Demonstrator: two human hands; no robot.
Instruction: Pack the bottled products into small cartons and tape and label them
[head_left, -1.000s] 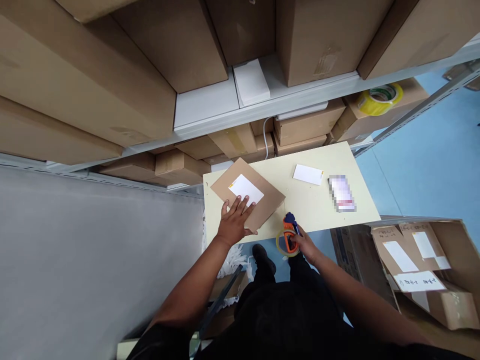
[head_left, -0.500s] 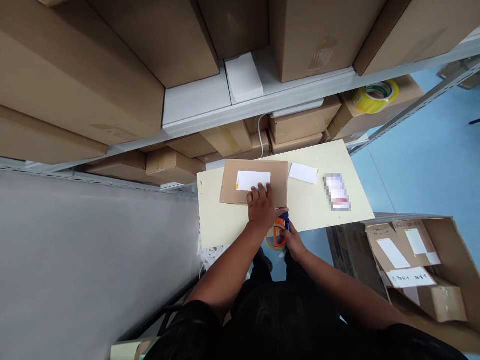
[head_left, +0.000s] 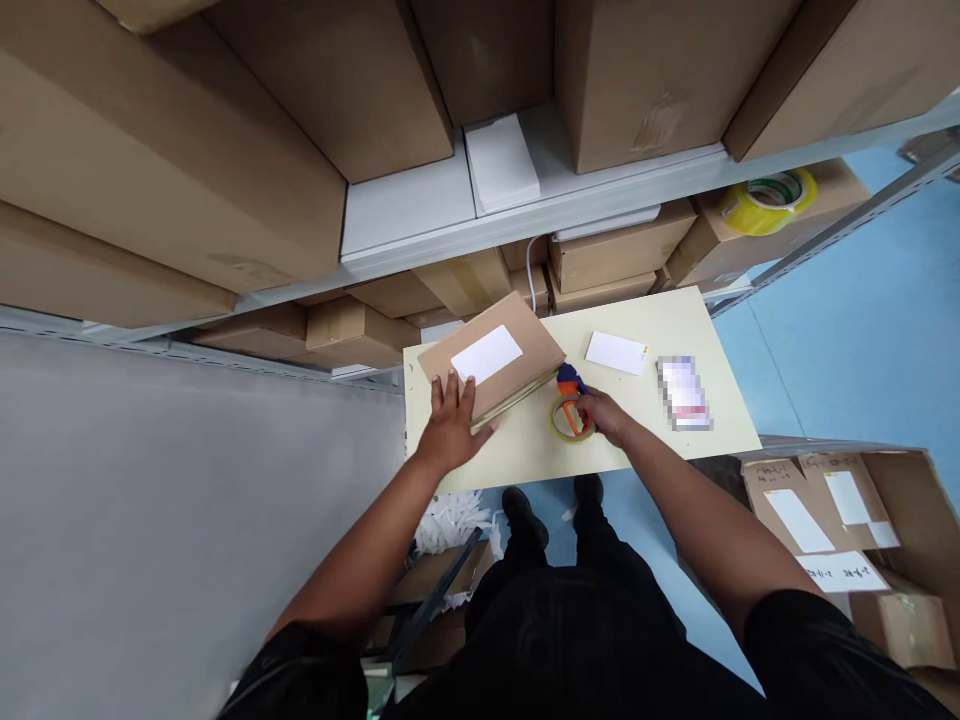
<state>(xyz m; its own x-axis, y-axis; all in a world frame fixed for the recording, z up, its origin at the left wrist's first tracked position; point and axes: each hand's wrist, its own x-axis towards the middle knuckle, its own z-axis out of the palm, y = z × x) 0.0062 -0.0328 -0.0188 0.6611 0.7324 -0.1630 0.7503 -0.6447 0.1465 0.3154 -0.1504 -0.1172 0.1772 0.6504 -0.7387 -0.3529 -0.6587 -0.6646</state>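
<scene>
A flat cardboard box (head_left: 529,335) with a white label (head_left: 486,354) on top lies turned at an angle on the cream table (head_left: 517,462). My left hand (head_left: 450,430) rests on its near left corner, fingers spread over the top and thumb along the near side. In my right hand (head_left: 602,415) is an orange and blue tape dispenser (head_left: 570,408) with a roll of clear tape. The dispenser's blue head is at the box's right corner; whether it touches I cannot tell.
On the table's right are a white label card (head_left: 616,353) and a pixelated phone-like item (head_left: 685,393). Shelves of cardboard boxes (head_left: 630,80) overhang the back. A yellow tape roll (head_left: 769,200) sits on a box. An open carton (head_left: 911,510) stands at right.
The box has turned counterclockwise, its right end now farther back. My left hand has slid left to its near corner. My right hand has brought the tape dispenser up over the table.
</scene>
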